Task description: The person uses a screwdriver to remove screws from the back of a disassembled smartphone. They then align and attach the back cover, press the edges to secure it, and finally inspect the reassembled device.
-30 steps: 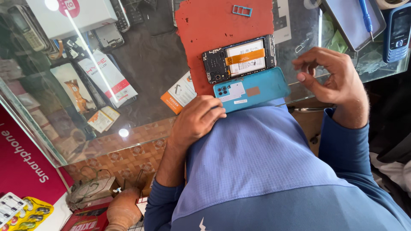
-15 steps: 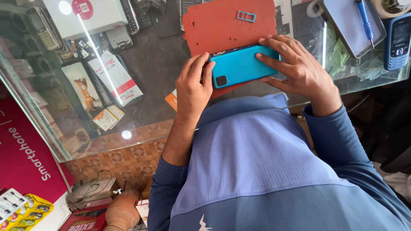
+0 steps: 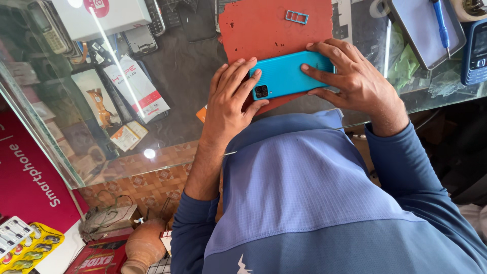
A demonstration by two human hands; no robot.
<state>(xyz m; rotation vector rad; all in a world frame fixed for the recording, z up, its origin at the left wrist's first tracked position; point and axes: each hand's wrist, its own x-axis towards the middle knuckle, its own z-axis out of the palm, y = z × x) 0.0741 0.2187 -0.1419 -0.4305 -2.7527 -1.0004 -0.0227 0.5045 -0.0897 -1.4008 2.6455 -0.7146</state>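
Note:
A teal smartphone [image 3: 286, 76] lies back side up on a red mat [image 3: 274, 25], its camera block toward my left. My left hand [image 3: 228, 101] grips the camera end, fingers pressed on the back cover. My right hand [image 3: 355, 83] holds the other end, with fingertips spread over the cover and the thumb at its near edge. A small blue card tray [image 3: 296, 17] rests on the mat beyond the phone.
The mat sits on a glass counter [image 3: 167, 91] with packaged parts and old handsets under it. A white box [image 3: 101, 15] stands at the far left. At the right are a grey tray [image 3: 423, 45] with a blue tool [image 3: 440, 23] and a blue keypad phone [image 3: 477, 50].
A second ago the phone lay open with its teal back cover beside it. The cover has since been set onto the phone, and both hands now press on it.

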